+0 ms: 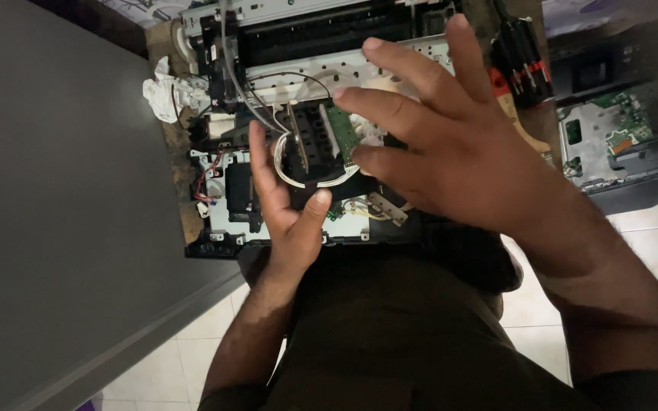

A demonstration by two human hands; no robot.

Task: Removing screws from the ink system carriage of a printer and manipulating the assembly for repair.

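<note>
Right hand (451, 144) hides much of the opened printer (298, 68)

Crowding the middle of the opened printer (298, 46): black carriage block (310, 141), green circuit board (342, 133) and white ribbon cable (283, 171), all wedged between the hands. Looping across from above, grey wires (230, 68), blocking a straight reach downward. Hemming in the left, a grey wall (55, 190); crumpled white tissue (165, 91) lying beside it. Closing off the right, red-and-black tools (523, 61) and another dismantled unit (611, 137). Leaving room only over the tiled floor (192, 342).
</note>
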